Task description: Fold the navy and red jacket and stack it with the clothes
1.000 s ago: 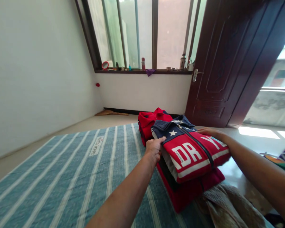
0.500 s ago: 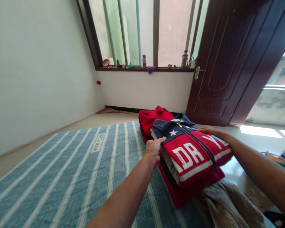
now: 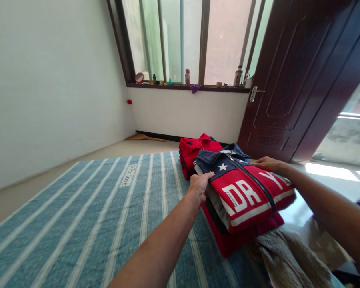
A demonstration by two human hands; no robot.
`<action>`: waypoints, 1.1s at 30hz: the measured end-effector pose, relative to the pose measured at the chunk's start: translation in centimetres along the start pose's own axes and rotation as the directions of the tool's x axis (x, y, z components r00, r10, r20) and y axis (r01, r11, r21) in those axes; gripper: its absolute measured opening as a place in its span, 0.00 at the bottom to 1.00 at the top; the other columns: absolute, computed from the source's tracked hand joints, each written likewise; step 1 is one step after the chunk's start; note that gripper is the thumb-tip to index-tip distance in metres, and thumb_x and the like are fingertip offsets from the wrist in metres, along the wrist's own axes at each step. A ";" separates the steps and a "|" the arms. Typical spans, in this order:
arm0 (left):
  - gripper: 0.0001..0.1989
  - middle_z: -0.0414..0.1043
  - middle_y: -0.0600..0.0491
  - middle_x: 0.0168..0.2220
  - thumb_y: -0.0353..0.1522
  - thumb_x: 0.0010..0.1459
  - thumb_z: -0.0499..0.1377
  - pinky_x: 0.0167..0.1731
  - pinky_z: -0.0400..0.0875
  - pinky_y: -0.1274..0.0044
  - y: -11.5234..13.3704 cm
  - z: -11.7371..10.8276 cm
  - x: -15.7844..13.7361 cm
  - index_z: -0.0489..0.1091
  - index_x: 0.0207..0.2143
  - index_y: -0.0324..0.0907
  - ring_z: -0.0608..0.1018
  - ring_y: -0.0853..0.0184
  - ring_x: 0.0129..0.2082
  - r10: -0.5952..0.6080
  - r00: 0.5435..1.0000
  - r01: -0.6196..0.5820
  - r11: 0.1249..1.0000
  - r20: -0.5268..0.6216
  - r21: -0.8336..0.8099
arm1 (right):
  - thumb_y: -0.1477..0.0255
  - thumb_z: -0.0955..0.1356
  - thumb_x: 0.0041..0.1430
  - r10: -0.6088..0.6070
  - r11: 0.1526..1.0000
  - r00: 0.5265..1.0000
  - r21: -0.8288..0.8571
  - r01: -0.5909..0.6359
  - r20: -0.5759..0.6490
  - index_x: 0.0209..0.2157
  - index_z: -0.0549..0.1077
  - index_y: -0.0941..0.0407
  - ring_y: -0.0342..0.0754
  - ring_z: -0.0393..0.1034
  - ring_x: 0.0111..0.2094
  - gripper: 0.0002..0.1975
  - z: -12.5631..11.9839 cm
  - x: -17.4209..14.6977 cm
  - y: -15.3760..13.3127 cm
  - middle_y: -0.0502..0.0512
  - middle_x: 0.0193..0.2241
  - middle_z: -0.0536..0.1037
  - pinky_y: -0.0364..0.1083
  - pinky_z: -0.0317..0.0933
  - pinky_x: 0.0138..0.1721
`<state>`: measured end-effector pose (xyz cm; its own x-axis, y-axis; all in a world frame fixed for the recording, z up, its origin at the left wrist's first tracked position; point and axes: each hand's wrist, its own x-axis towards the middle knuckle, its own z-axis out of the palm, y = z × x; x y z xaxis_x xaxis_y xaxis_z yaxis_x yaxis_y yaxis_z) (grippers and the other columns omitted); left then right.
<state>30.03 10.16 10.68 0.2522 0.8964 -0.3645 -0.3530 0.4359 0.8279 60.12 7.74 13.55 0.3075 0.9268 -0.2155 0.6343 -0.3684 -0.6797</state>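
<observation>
A folded zip-up jacket (image 3: 243,184), navy at the collar with white stars and red below with white letters, lies on top of folded dark and red clothes (image 3: 228,244). My left hand (image 3: 200,186) is closed on its left edge, thumb on top and fingers underneath, mostly hidden. At the opposite edge my right hand (image 3: 271,165) grips the jacket's side near the shoulder, its fingertips partly hidden. Another folded red garment (image 3: 195,148) sits just behind the jacket, close to its collar.
A blue bedspread with white stripes (image 3: 108,212) lies under the clothes. Brownish cloth (image 3: 285,256) bunches at the near right. Beyond stand a dark red door (image 3: 291,80) and a window sill (image 3: 168,86) with bottles and a small mirror. A broom (image 3: 144,137) lies along the wall.
The view has turned slightly left, so the scene sits a little further right. Both hands keep their places on the jacket, which looks nearly still.
</observation>
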 end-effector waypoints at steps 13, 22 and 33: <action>0.13 0.74 0.50 0.20 0.38 0.51 0.64 0.19 0.72 0.70 0.0 -0.4 -2.5 0.72 0.34 0.37 0.75 0.63 0.16 -0.071 0.997 0.068 0.990 0.020 0.126 | 0.52 0.63 0.60 -0.634 0.622 0.772 -0.619 0.479 -0.040 0.55 0.70 0.53 0.62 0.55 0.60 0.27 10.4 -7.8 -9.4 0.61 0.56 0.66 0.59 0.50 0.58; 0.27 0.77 0.44 0.29 0.48 0.48 0.64 0.21 0.74 0.67 -3.6 -1.8 -6.2 0.71 0.42 0.38 0.79 0.55 0.28 -0.154 0.974 0.143 0.987 0.166 0.075 | 0.51 0.64 0.58 -0.590 0.645 0.807 -0.593 0.482 0.014 0.56 0.69 0.54 0.62 0.54 0.61 0.30 9.9 -6.8 -8.5 0.63 0.59 0.63 0.58 0.50 0.60; 0.18 0.75 0.45 0.25 0.44 0.52 0.61 0.20 0.72 0.72 -6.5 -5.6 -10.2 0.69 0.34 0.37 0.78 0.60 0.23 -0.285 0.876 0.205 0.950 0.388 0.235 | 0.48 0.63 0.56 -0.582 0.658 0.813 -0.575 0.487 0.023 0.56 0.69 0.56 0.61 0.54 0.61 0.34 10.2 -6.1 -7.6 0.65 0.60 0.62 0.57 0.49 0.61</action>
<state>24.70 -1.41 6.66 0.6717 0.6299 -0.3899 -0.0716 0.5791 0.8121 46.18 5.64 12.92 -0.1351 0.9695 0.2044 0.9745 0.1673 -0.1493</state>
